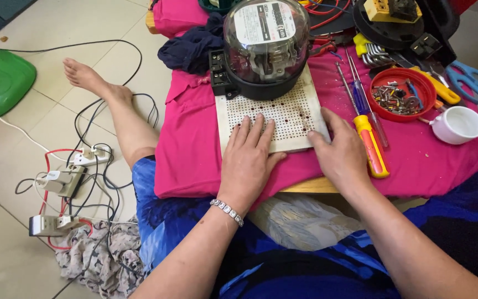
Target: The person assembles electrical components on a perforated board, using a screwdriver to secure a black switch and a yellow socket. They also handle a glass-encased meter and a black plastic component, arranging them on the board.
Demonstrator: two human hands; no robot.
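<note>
Both hands press flat on a white perforated board (272,119) lying on a pink cloth (189,149) over a low desk (305,185). The left hand (247,160) spreads its fingers open across the board's near edge; the right hand (341,155) rests open on its right corner, gripping nothing. A domed electricity meter (264,47) sits on the board's far end. The top-heavy meter could tip or slide if the cloth shifts; a yellow-handled screwdriver (370,145) just beside the right hand could roll off.

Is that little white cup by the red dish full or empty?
Empty: the white cup stands upright, and its inside shows only bare white.
</note>
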